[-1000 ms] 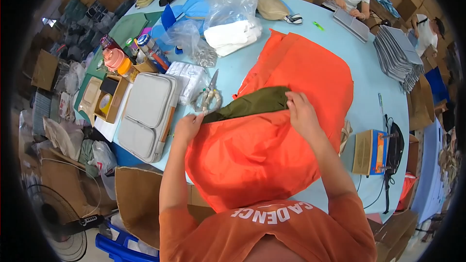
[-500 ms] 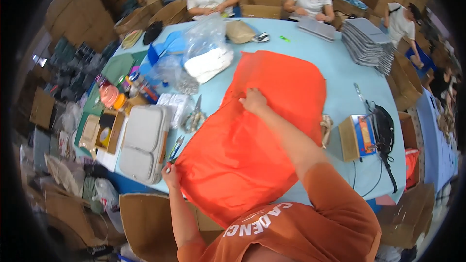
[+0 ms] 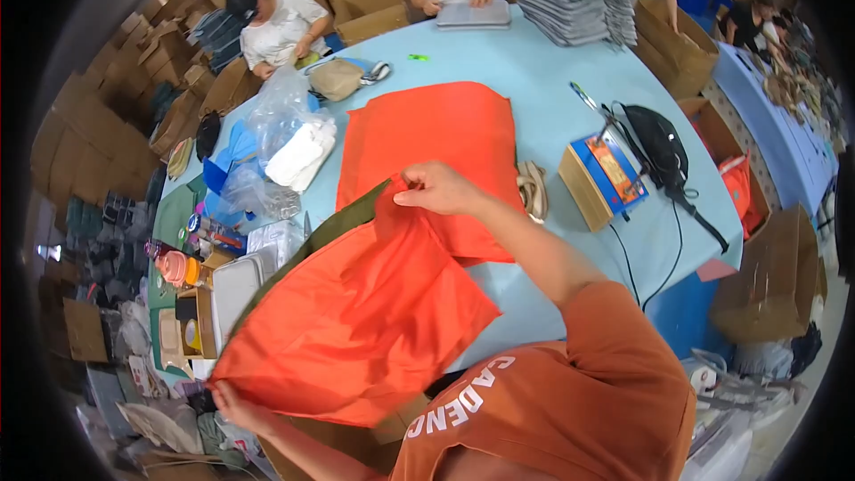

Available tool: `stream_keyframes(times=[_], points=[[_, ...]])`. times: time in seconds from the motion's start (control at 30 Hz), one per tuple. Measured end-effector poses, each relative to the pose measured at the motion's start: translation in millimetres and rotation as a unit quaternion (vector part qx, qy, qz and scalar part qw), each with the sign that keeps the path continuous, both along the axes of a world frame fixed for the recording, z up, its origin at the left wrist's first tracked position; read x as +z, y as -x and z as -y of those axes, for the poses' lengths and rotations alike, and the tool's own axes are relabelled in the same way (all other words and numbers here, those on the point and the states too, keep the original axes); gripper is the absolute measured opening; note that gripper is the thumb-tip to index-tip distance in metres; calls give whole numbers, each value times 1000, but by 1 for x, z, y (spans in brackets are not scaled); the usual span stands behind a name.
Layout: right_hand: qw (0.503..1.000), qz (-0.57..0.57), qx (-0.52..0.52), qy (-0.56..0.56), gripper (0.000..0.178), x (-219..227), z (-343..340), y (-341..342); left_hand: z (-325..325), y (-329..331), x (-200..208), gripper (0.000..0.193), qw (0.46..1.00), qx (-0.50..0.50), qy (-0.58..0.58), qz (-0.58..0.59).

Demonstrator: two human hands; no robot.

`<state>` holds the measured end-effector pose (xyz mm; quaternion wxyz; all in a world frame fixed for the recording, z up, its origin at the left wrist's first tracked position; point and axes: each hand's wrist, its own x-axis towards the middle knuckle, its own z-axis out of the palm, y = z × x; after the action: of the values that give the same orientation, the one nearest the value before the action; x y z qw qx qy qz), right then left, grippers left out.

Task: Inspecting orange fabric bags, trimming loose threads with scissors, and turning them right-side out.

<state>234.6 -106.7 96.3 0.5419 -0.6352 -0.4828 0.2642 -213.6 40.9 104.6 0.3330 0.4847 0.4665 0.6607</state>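
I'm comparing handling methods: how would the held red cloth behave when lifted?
The red cloth is probably floppy: it sags in folds between left hand and right hand. It seems light for its size, held at just two points.

I see a wide, light-blue tabletop (image 3: 552, 93) with a curved edge. Flat on its middle, I have a smooth orange-red fabric piece (image 3: 427, 134). Right of that lie a coiled beige strap (image 3: 533, 191), a boxy tan-and-blue radio (image 3: 597, 183) and a soft black pouch (image 3: 657, 147). Toward the far edge I make out a tall stack of grey folded panels (image 3: 570, 4), a small bright-green object (image 3: 419, 57) and a rounded tan fabric pouch (image 3: 337, 78); at left, folded white cloth (image 3: 303, 156).
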Motion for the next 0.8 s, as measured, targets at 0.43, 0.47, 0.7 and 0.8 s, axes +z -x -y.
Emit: stream_keyframes(times=[0.43,0.47,0.7,0.8], points=[[976,-143,150,68,12,-34,229,19,19,-234,154,24,906,-412,-100,-11],[976,-146,146,68,12,-44,243,22,31,-259,140,18,936,-347,-64,-19],[877,-400,-249,-97,16,-85,312,18,164,-371,16,7,676,-687,91,-250],[829,-393,-363,-160,12,-87,323,14,176,-380,-7,5,626,-710,49,-320]])
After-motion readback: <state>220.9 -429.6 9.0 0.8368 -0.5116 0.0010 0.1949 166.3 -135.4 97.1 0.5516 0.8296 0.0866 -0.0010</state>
